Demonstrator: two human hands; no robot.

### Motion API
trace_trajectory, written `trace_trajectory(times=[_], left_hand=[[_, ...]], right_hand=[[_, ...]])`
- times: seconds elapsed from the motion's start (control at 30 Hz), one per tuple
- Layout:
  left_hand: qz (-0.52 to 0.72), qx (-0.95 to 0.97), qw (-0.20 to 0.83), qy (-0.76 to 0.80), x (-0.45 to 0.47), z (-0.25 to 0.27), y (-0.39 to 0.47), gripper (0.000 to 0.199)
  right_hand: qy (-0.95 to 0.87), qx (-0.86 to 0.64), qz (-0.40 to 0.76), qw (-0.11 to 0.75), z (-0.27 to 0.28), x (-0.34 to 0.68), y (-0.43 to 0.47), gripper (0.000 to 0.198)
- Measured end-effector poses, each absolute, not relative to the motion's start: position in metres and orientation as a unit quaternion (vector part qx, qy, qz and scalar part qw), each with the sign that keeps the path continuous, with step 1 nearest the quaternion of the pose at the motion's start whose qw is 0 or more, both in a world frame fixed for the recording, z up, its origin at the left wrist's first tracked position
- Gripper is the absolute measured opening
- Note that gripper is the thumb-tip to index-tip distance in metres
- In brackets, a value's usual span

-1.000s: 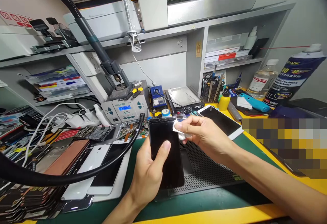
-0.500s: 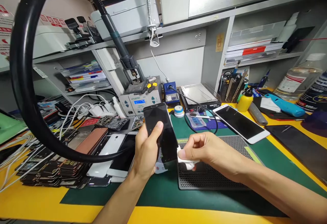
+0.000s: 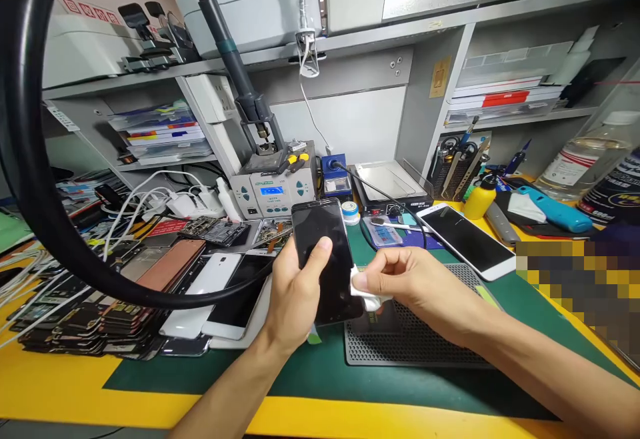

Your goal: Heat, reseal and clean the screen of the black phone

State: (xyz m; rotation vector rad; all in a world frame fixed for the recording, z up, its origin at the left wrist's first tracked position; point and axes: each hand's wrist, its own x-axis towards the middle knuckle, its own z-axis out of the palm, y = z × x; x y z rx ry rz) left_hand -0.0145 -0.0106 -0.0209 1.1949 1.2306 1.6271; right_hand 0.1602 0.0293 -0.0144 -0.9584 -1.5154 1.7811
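A black smartphone (image 3: 333, 282) is held upright, screen toward me, by my left hand (image 3: 295, 292); the thumb lies across the glass and the other fingers are hidden behind. My right hand (image 3: 400, 279) pinches a crumpled white tissue (image 3: 369, 297) against the phone's lower right edge. Below my right hand lies a grey perforated mat (image 3: 420, 345) on the green work mat (image 3: 300, 379).
Stacked phone parts (image 3: 95, 312) and white phones (image 3: 200, 295) lie at left. A black hose (image 3: 30, 179) loops across the left foreground. Behind stand a hot-air station (image 3: 273, 192) and a soldering iron stand (image 3: 334, 175). A white phone (image 3: 470, 242) and yellow bottle (image 3: 480, 199) are at right.
The view has shifted slightly. The phone and my left hand sit a little further right in view, and the tissue stays pinched at the phone's right edge, now slightly higher.
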Motion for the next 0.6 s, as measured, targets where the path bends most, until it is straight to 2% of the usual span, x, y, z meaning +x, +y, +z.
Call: trace_trajectory(times=[0.23, 0.4, 0.5, 0.6], left_hand=[[0.596, 0.526, 0.379, 0.474, -0.006, -0.021, -0.017, 0.024], [0.572, 0.565, 0.382, 0.456, 0.000, -0.017, -0.021, 0.025], [0.571, 0.554, 0.405, 0.451, 0.001, -0.019, -0.020, 0.027], [0.574, 0.511, 0.440, 0.465, 0.000, -0.023, -0.017, 0.026]], right_hand=[[-0.510, -0.324, 0.694, 0.391, -0.014, 0.162, 0.040, 0.025], [-0.473, -0.337, 0.687, 0.437, -0.008, 0.166, 0.046, 0.025], [-0.457, -0.341, 0.695, 0.438, -0.007, 0.169, 0.048, 0.025], [-0.461, -0.347, 0.712, 0.399, -0.009, 0.169, 0.047, 0.027]])
